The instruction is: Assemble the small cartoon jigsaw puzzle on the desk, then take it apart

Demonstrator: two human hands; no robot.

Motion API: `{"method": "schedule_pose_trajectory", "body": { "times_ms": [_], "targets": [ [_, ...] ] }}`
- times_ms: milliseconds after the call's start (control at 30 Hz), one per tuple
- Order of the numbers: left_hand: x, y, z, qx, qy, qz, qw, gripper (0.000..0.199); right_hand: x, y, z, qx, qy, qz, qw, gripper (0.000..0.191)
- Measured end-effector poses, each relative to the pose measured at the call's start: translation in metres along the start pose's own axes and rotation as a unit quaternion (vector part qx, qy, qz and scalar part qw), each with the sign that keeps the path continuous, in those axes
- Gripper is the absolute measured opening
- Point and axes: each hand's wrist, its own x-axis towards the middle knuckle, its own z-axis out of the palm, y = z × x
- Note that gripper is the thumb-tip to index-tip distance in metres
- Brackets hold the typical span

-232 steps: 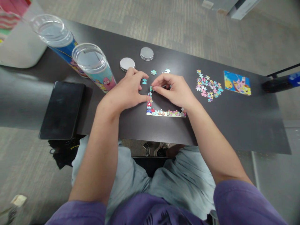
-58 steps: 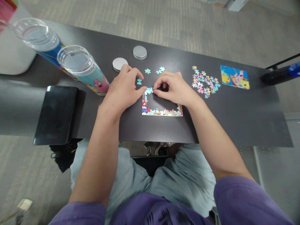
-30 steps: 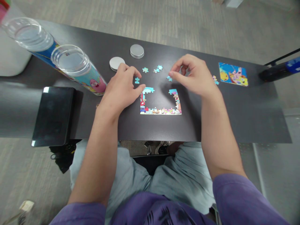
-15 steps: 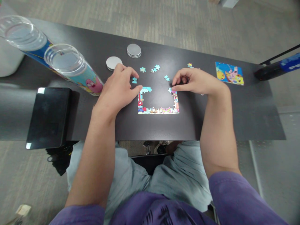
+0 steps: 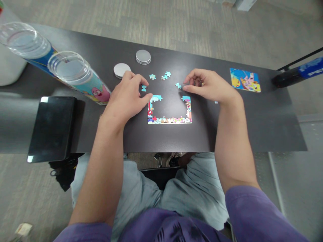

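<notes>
Right fingers (image 5: 191, 89) beside knobbed jigsaw piece (image 5: 178, 85)

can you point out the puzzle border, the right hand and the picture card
Puzzle border (image 5: 169, 120): head view, on the middle of its bottom strip
Right hand (image 5: 208, 84): head view, on the back of the hand
Picture card (image 5: 245, 80): head view, on the middle of its printed face

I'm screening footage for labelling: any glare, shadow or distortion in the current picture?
Head view: soft glare on the dark table; a bright reflection at the black tablet-like device's near-left corner; soft shadow below the right hand; outward-leaning containers, probably wide-angle stretching.
</notes>
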Motion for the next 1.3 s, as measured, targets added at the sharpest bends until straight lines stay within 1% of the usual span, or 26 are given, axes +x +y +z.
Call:
{"method": "schedule_pose_trajectory", "body": {
  "times_ms": [100,200,300,400,533,667,733,833,967,1067,1167,1233,1300],
  "targets": [
    [0.000,-0.002,0.004,-0.006,0.021,0.006,1.000,0.030,0.008,0.006,0.009,-0.037,0.018,-0.044,0.998,0.031],
    [0.002,-0.007,0.007,-0.021,0.036,0.003,0.999,0.028,0.017,0.020,0.014,-0.080,0.025,-0.087,0.993,0.029],
    [0.004,-0.014,0.008,-0.028,0.036,0.001,0.999,0.033,0.024,0.033,0.015,-0.099,0.025,-0.095,0.990,0.026],
    [0.007,-0.018,0.008,-0.032,0.035,-0.001,0.999,0.035,0.026,0.038,0.015,-0.090,0.029,-0.090,0.991,0.026],
    [0.009,-0.020,0.007,-0.041,0.033,-0.014,0.999,0.030,0.022,0.031,0.016,-0.060,0.047,-0.090,0.993,0.031],
    [0.008,-0.016,0.006,-0.035,0.030,-0.021,0.999,0.024,0.018,0.019,0.022,0.000,0.029,-0.073,0.997,0.032],
    [0.006,-0.013,0.005,-0.030,0.025,-0.014,0.999,0.025,0.019,0.016,0.026,0.031,0.030,-0.077,0.996,0.033],
    [0.004,-0.007,0.004,-0.025,0.017,-0.006,1.000,0.028,0.021,0.015,0.033,0.070,0.033,-0.088,0.993,0.040],
    [0.002,0.000,0.004,-0.038,0.021,-0.018,0.999,0.031,0.023,0.013,0.038,0.115,0.025,-0.063,0.991,0.044],
    [0.004,0.000,0.004,-0.046,0.017,-0.022,0.999,0.033,0.022,0.010,0.037,0.113,0.023,-0.050,0.992,0.048],
    [0.005,-0.002,0.003,-0.048,0.008,-0.016,0.999,0.036,0.022,0.006,0.036,0.095,0.017,-0.052,0.994,0.046],
    [0.006,-0.003,0.002,-0.050,0.007,-0.005,0.999,0.032,0.021,0.003,0.036,0.087,0.017,-0.055,0.995,0.045],
    [0.006,-0.003,0.001,-0.048,0.012,0.005,0.999,0.026,0.021,0.001,0.036,0.085,0.023,-0.050,0.995,0.049]
  ]
}}
